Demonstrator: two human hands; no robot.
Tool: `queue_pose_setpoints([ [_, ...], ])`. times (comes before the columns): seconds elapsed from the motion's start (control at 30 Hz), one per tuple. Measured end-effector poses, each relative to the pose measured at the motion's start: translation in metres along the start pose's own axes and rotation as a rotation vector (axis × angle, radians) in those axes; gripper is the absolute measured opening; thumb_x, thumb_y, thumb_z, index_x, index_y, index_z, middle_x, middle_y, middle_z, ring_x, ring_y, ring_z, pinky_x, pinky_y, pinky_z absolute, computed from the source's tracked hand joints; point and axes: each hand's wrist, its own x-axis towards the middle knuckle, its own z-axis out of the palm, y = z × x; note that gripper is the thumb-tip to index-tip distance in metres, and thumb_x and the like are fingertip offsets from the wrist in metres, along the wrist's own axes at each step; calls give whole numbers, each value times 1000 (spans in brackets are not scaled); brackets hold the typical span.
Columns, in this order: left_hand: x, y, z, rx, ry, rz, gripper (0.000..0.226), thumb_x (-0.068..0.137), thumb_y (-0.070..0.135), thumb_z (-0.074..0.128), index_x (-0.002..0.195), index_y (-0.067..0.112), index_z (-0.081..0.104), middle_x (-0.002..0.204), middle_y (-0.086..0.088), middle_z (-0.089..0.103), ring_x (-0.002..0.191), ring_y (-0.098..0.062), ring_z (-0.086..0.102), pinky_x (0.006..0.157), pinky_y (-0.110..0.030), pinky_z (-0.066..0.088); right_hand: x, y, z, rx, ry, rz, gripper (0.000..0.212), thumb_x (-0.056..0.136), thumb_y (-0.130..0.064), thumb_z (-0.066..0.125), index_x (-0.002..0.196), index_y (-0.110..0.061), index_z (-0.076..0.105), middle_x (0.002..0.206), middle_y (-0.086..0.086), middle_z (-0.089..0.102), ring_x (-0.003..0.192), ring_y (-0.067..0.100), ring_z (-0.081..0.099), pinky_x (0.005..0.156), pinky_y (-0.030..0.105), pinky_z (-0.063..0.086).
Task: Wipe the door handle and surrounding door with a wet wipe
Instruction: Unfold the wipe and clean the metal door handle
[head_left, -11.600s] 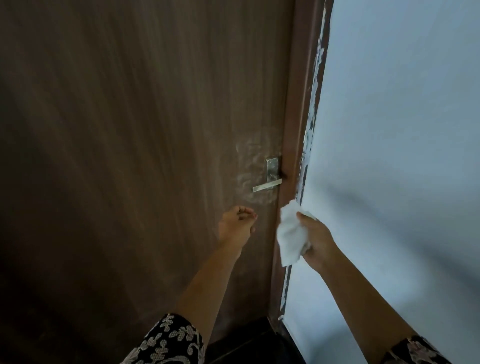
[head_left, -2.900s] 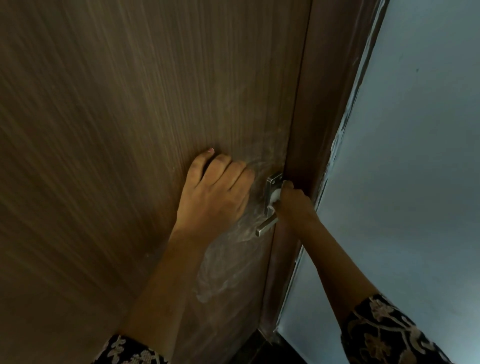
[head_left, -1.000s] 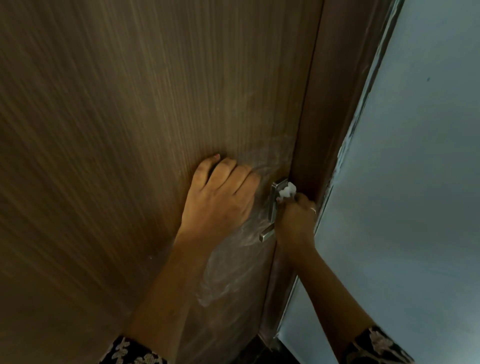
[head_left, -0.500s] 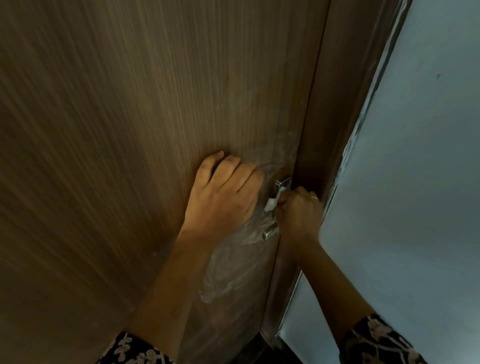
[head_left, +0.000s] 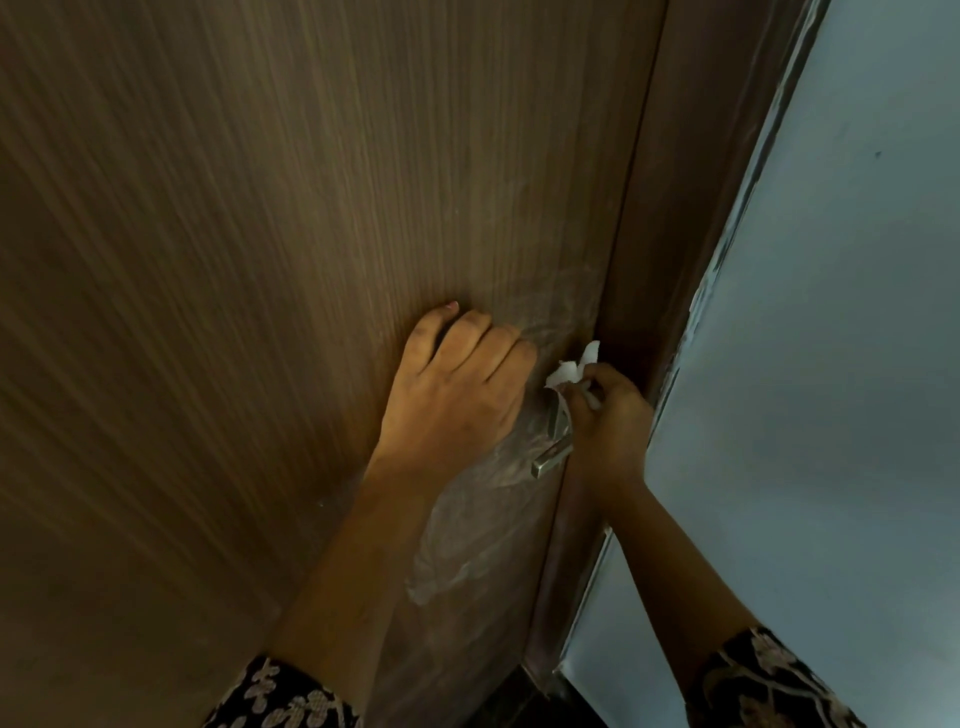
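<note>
A brown wood-grain door (head_left: 260, 260) fills the left of the view. Its silver lever handle (head_left: 551, 460) sits near the door's right edge, partly hidden by my right hand. My right hand (head_left: 608, 415) holds a crumpled white wet wipe (head_left: 571, 369) against the upper part of the handle plate. My left hand (head_left: 457, 395) rests flat against the door just left of the handle, fingers together and holding nothing. Damp smear marks (head_left: 467, 525) show on the door below and around the handle.
The brown door frame (head_left: 675, 208) runs up the right side of the door. A pale blue-grey wall (head_left: 831, 364) lies to the right, with chipped paint along the frame's edge. A dark floor (head_left: 519, 706) shows at the bottom.
The wipe in my right hand has moved up from the lever to the top of the handle plate, with more of it now sticking out above my fingers. My left hand stays pressed on the door.
</note>
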Motion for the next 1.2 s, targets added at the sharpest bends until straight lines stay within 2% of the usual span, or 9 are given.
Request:
queue_pose_setpoints([
  [0.13, 0, 0, 0, 3, -2, 0, 20, 93, 23, 47, 91, 21, 67, 94, 3, 68, 99, -17, 51, 99, -39, 35, 7, 10, -13, -163, -121, 58, 24, 92, -18, 56, 112, -9, 65, 107, 11, 69, 97, 26, 65, 80, 20, 42],
  [0.27, 0, 1, -1, 11, -6, 3, 20, 92, 23, 47, 91, 21, 67, 93, 3, 68, 99, -17, 51, 98, -38, 35, 14, 23, -14, -422, -429, 6, 29, 98, -17, 42, 116, 0, 57, 109, 17, 67, 96, 30, 65, 78, 28, 46],
  [0.33, 0, 1, -1, 11, -6, 2, 18, 91, 22, 49, 90, 21, 66, 94, 4, 68, 98, -17, 52, 98, -39, 36, 12, 24, -13, -400, -536, 120, 33, 100, -19, 34, 115, 2, 54, 109, 20, 65, 96, 32, 64, 81, 34, 48],
  [0.5, 0, 2, -1, 18, -11, 11, 16, 90, 22, 51, 92, 19, 66, 95, 1, 68, 99, -18, 50, 97, -40, 35, 14, 29, -14, 520, -486, 938, 38, 92, -43, 52, 107, -9, 57, 77, 8, 54, 66, 17, 54, 53, 27, 49],
  [0.57, 0, 3, 0, 25, -4, -3, 15, 90, 21, 50, 91, 19, 65, 94, 1, 68, 99, -18, 50, 97, -40, 36, 4, 31, -9, 791, -393, 1047, 34, 87, -43, 59, 99, -12, 59, 73, 5, 50, 63, 13, 48, 50, 24, 45],
  [0.73, 0, 2, 2, 36, 20, -11, 17, 91, 21, 48, 90, 19, 65, 92, 1, 68, 97, -19, 50, 96, -40, 35, -14, 20, 0, 836, -228, 936, 37, 94, -48, 41, 105, -15, 54, 96, 7, 61, 82, 18, 59, 59, 28, 46],
  [0.97, -2, 4, 5, 54, 43, -29, 18, 91, 22, 49, 92, 19, 67, 93, 2, 70, 98, -19, 51, 95, -40, 36, -59, 5, 17, 753, -261, 924, 46, 97, -51, 26, 111, -16, 52, 97, 8, 65, 75, 16, 63, 59, 25, 49],
  [1.1, -1, 2, 6, 73, 56, -32, 18, 91, 23, 50, 91, 19, 68, 93, 2, 70, 98, -19, 52, 94, -40, 36, -50, 6, 15, 808, -183, 812, 44, 98, -47, 25, 90, -19, 58, 91, 7, 66, 79, 17, 63, 71, 31, 51],
  [1.2, -2, 3, 6, 81, 54, -29, 17, 91, 23, 51, 91, 20, 68, 93, 3, 70, 97, -18, 53, 94, -40, 36, -28, 9, 16, 988, -50, 892, 40, 100, -43, 27, 82, -22, 56, 84, 6, 65, 76, 17, 62, 80, 38, 50],
])
